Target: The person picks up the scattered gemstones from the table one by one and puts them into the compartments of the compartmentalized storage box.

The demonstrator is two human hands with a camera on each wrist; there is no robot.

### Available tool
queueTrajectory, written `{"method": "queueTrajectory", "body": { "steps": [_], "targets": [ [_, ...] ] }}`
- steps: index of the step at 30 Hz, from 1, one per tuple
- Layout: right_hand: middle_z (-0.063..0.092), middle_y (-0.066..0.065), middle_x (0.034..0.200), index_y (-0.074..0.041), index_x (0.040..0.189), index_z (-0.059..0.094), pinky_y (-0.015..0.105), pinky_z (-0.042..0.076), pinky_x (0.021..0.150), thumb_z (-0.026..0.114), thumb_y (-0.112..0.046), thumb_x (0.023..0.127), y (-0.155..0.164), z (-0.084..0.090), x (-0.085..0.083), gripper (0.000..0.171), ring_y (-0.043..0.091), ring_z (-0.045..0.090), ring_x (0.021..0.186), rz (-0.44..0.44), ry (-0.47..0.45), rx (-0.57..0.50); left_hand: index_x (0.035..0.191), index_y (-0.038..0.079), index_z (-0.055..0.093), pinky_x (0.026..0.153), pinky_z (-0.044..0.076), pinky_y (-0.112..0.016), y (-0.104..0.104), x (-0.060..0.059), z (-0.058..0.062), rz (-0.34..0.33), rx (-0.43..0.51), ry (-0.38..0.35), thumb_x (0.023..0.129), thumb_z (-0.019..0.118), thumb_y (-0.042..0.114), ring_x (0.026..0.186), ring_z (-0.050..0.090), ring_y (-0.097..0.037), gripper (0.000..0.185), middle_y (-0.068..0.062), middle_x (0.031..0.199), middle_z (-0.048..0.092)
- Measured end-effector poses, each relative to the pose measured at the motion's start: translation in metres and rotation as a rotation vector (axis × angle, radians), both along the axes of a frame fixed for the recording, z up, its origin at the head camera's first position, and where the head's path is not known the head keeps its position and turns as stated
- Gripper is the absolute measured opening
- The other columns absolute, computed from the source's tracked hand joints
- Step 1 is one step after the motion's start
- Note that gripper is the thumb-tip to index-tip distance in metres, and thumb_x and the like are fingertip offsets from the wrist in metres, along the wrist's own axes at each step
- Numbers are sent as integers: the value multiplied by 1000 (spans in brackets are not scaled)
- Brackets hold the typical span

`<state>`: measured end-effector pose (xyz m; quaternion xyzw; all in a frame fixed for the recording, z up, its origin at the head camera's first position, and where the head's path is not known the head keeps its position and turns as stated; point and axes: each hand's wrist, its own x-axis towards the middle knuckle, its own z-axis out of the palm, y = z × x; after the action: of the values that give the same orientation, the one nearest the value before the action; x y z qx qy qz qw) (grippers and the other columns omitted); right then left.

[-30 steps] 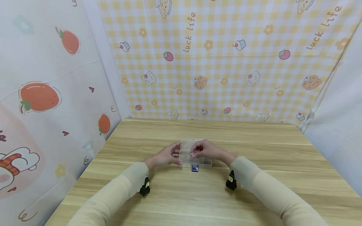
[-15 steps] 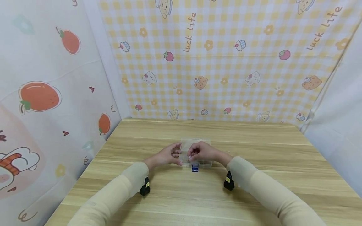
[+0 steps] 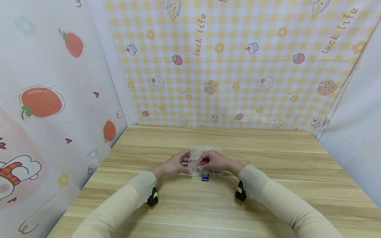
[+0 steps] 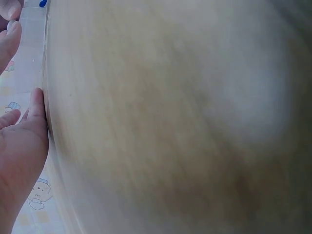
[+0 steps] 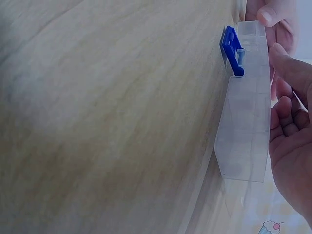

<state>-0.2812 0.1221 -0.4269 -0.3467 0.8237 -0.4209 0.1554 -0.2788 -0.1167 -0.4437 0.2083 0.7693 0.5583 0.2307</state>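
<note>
A clear plastic compartment box [image 3: 218, 171] with a blue latch [image 3: 205, 177] on its front sits mid-table, its see-through lid [image 3: 196, 152] folded back. My left hand [image 3: 175, 162] holds the box by its left end, thumb by the front corner and fingers toward the back. Over the left compartments, my right hand [image 3: 217, 160] pinches a small whitish piece [image 4: 10, 24] between thumb and fingertips; its exact kind cannot be made out. In the right wrist view the right hand [image 5: 292, 156] is just above the box wall [image 5: 243, 131].
A tiny pale bit [image 3: 240, 160] lies on the wooden table [image 3: 190, 208] to the right of the box. Behind the table hangs a yellow checked cloth [image 3: 232, 72], with a printed white one [image 3: 74, 86] at the left. Each wrist wears a black camera [image 3: 152, 197].
My right hand has moved a little left and toward me over the box with the whitish piece, uncovering the tiny bit on the table. The left hand stays where it was.
</note>
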Motion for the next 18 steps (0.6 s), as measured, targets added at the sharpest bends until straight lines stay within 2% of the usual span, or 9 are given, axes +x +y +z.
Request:
{"method": "queueTrajectory", "body": {
  "steps": [18],
  "targets": [
    [63, -3, 82, -9, 90, 71, 23, 49, 65, 78, -7, 82, -1, -1, 0, 10, 10, 55, 73, -14, 34, 32, 154, 3, 16, 106, 40, -41, 1, 0, 1, 4, 4, -21, 78, 80, -1, 131, 41, -38, 99, -20, 153, 28]
  ]
}}
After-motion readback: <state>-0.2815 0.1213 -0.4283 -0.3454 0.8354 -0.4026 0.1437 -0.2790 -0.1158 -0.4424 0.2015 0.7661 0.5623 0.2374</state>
